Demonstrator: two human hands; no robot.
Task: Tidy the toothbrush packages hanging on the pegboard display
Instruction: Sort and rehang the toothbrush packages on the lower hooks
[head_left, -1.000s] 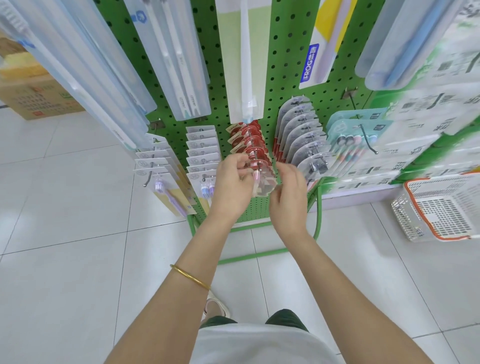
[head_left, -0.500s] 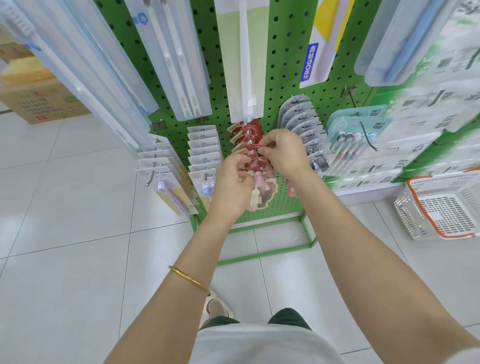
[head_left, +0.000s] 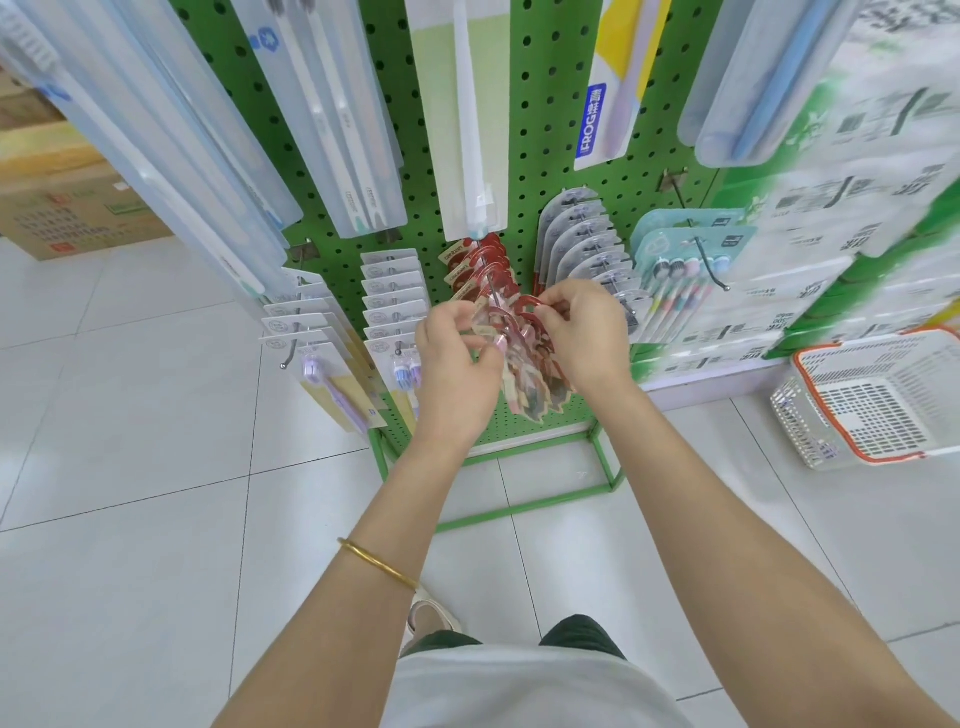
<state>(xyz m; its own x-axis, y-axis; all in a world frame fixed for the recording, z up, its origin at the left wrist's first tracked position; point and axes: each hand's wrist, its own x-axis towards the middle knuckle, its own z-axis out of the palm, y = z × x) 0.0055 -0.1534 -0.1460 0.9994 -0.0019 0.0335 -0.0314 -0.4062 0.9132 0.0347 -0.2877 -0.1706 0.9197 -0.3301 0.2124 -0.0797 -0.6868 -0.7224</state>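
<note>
**Both hands pinching the front red packs on the centre peg**

Your right hand (head_left: 584, 338) is coming back down from higher up the peg (head_left: 493, 283), where it was half a second ago. It is now pinching the red header edge of the front packs. Your left hand (head_left: 457, 364) is staying on their left side, fingertips curled in a pinch. The front packs are fanning out lower than before, so you are probably still squaring them. The red toothbrush packages (head_left: 488, 262) are hanging mid-row on the green pegboard (head_left: 530, 130), with the front ones between your two hands and touching both.
</note>
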